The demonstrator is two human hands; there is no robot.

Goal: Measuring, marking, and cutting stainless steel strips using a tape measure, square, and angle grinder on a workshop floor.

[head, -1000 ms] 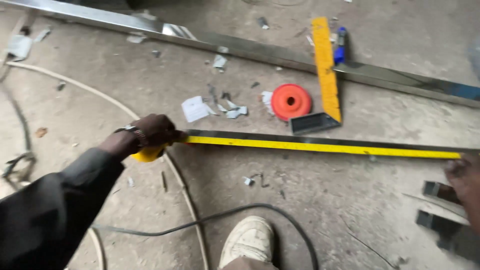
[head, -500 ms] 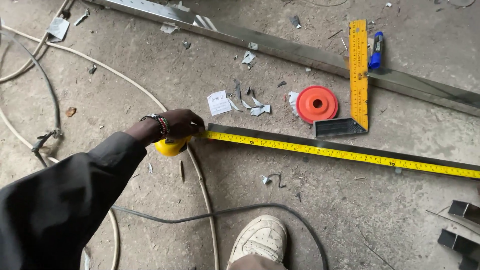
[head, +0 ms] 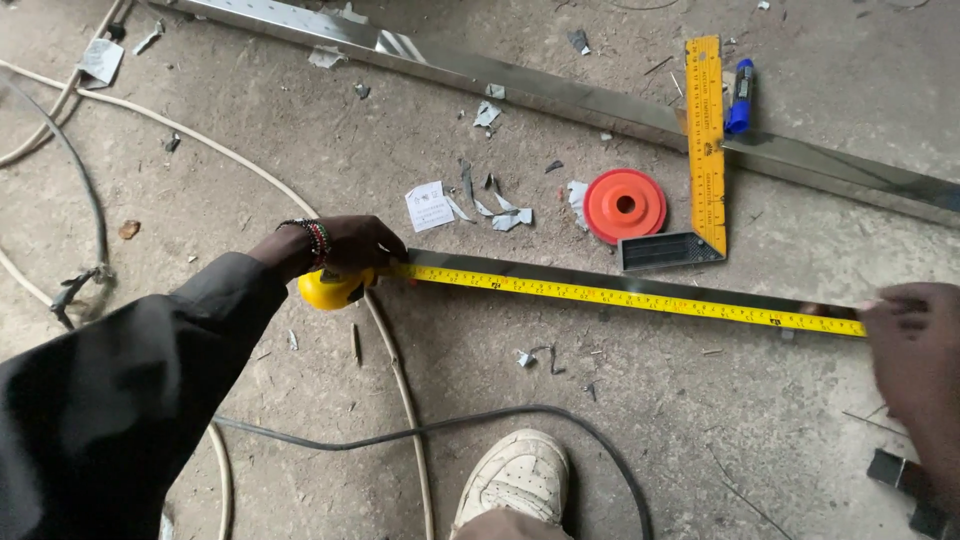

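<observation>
While left hand (head: pixel 345 245) clenches the tape case (head: pixel 330 288), right hand (head: pixel 915 345) pins tape (head: pixel 630 293) along the bar's edge.

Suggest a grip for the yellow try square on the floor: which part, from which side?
Probably the dark stock at the lower end of the try square, from above and the near side. It is the thick, blocky part; the yellow blade lies flat, its top end across the steel bar, and the orange disc crowds its left.

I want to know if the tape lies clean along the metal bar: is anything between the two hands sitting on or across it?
Nothing visible does. The yellow tape runs unbroken along the metal bar from left hand to right hand; the square lies just beside it.
</observation>
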